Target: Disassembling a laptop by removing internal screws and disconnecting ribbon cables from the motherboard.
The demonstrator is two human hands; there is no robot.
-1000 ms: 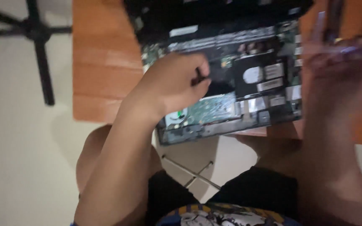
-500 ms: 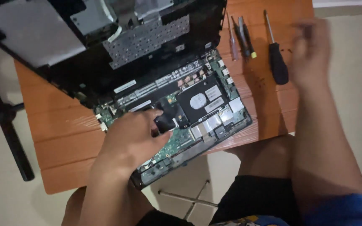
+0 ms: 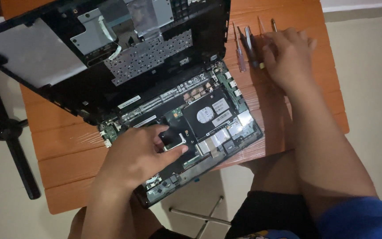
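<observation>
An opened laptop lies on a small orange wooden table (image 3: 63, 146). Its base (image 3: 208, 119) shows the green circuit board and a black drive with white labels. The lifted upper cover (image 3: 111, 57) leans back, its metal keyboard plate exposed. My left hand (image 3: 140, 155) rests on the board at the near left of the base, thumb and forefinger around a small black part. My right hand (image 3: 288, 57) lies palm down over the screwdrivers (image 3: 246, 46) at the table's far right; whether it grips one is hidden.
A black chair base (image 3: 5, 132) stands on the pale floor at the left. Thin metal table legs (image 3: 208, 217) show below the table's near edge. My knees are under the table, close to that edge.
The view has tilted and steadied on the table. My right hand came down from the air onto the screwdrivers. My left hand has stayed on the board.
</observation>
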